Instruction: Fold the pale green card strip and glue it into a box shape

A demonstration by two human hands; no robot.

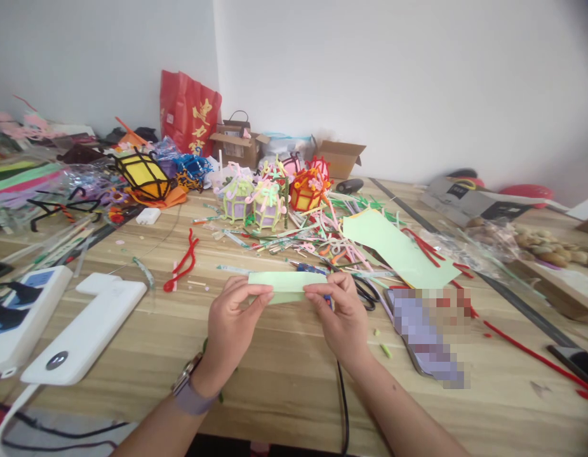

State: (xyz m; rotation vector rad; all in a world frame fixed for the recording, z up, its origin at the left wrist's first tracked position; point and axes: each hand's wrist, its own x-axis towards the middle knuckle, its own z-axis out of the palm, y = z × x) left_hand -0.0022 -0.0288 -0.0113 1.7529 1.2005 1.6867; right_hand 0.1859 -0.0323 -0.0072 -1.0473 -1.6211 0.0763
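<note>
While pinched at both ends: pale green paper strip [287,285], held level just above the wooden surface [294,387].
Left hand [232,324]: closed on strip's left end.
Right hand [339,317]: closed on right end.
Just beyond: scissors [365,293], larger green sheet [399,249], pipe-cleaner scraps.
Far left: white power bank [84,330].

Bright, even light; warped edges.

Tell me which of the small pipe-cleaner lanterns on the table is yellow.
The yellow lantern at far left, black-framed, near the red bag. The two pale purple lanterns and the red-orange lantern sit nearer the centre.
</note>
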